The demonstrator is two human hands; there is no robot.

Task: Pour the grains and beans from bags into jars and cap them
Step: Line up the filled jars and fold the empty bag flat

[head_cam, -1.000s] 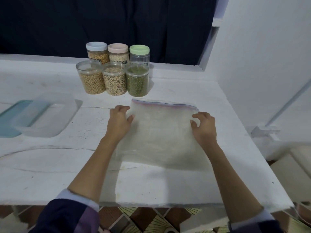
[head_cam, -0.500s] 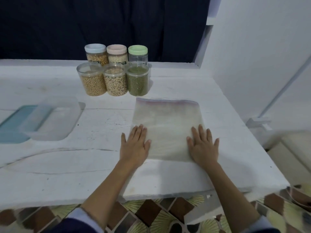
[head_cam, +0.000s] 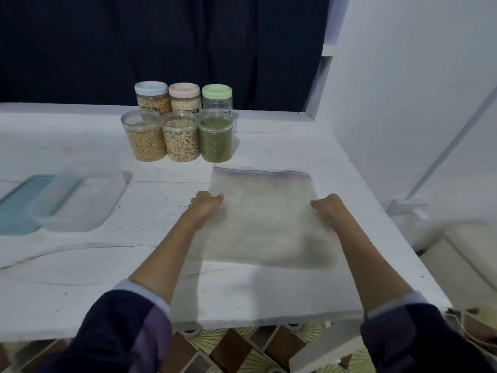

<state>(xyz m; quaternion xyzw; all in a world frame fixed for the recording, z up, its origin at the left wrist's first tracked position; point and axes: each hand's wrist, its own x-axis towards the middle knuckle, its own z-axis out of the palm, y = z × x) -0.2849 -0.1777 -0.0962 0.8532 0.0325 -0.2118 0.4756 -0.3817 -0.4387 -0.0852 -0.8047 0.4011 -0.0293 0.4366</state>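
An empty clear zip bag lies flat on the white table. My left hand grips its left edge and my right hand grips its right edge, fingers curled. Behind it stand three open jars: yellow beans, pale grains and green beans. Further back are three capped jars: a white lid, a pink lid and a green lid; the green-lidded one looks empty.
A clear plastic container rests at the left, partly over a teal lid. A white wall rises at the right beside the table's edge. Patterned floor tiles show below the near table edge.
Half a second ago both hands lay flat on the bag's near end. Now they have moved up to its side edges and curled round them.
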